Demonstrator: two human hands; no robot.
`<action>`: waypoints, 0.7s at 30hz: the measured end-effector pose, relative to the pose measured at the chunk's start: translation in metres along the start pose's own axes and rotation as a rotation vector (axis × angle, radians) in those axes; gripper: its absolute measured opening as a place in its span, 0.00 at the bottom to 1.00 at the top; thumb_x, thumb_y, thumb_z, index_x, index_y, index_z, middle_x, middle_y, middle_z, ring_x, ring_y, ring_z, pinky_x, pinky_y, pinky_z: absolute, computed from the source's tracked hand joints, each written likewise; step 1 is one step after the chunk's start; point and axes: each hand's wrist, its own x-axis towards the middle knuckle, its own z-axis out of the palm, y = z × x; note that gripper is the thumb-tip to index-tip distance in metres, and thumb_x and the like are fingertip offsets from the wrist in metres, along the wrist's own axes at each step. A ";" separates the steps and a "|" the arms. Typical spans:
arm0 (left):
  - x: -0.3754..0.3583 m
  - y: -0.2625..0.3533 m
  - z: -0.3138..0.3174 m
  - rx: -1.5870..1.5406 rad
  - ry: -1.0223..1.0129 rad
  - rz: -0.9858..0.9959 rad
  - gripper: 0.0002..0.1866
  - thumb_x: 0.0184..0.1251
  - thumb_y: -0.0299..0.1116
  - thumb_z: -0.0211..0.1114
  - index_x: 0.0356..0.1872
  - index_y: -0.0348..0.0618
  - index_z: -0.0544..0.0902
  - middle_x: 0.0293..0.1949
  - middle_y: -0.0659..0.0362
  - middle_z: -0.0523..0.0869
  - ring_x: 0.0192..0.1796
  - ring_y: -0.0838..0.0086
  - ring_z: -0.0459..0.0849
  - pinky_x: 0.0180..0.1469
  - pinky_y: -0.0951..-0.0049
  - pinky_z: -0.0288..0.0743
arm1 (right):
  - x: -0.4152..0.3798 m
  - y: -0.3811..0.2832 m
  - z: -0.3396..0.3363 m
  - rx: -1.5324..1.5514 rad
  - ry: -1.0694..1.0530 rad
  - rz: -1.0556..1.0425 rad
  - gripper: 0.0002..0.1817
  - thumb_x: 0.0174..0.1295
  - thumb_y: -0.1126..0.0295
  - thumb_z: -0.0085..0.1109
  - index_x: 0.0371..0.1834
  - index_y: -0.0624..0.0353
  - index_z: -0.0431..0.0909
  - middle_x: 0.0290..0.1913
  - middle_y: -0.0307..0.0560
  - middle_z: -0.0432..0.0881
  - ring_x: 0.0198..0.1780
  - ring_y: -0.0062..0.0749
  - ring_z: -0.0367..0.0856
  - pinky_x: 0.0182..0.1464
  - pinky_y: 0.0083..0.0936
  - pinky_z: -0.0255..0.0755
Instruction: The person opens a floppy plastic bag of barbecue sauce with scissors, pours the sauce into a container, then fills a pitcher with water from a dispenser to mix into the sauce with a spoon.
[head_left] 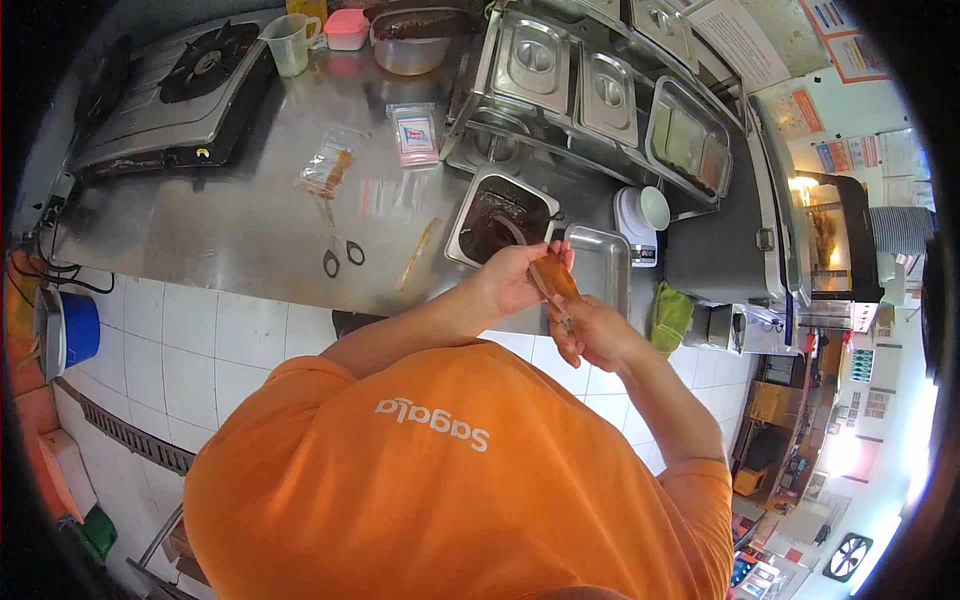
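Head view: sauce pouch (556,281) between left hand (512,283) and right hand (598,335) grip.

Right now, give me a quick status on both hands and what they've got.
Left hand and right hand both gripping a small sauce-filled pouch. Held over the counter edge, near the open sauce pan. Scissors lie apart; nothing blocking.

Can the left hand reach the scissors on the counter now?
Probably not at once: the left hand holds a small sauce bag together with the right hand. The scissors lie uncovered nearby.
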 end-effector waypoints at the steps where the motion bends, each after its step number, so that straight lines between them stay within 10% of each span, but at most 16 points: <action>1: 0.003 0.003 -0.007 -0.003 0.000 0.001 0.11 0.74 0.34 0.41 0.41 0.39 0.70 0.40 0.57 0.78 0.46 0.67 0.77 0.55 0.59 0.70 | -0.001 0.003 -0.001 0.037 -0.026 -0.011 0.15 0.69 0.56 0.40 0.33 0.57 0.65 0.15 0.41 0.69 0.14 0.27 0.67 0.16 0.23 0.64; 21: 0.020 0.021 -0.037 -0.016 0.005 0.024 0.13 0.73 0.33 0.37 0.37 0.39 0.70 0.34 0.54 0.76 0.40 0.63 0.76 0.51 0.59 0.69 | -0.024 0.039 -0.001 0.108 0.118 0.062 0.16 0.68 0.57 0.41 0.27 0.56 0.66 0.13 0.40 0.66 0.12 0.26 0.64 0.15 0.22 0.61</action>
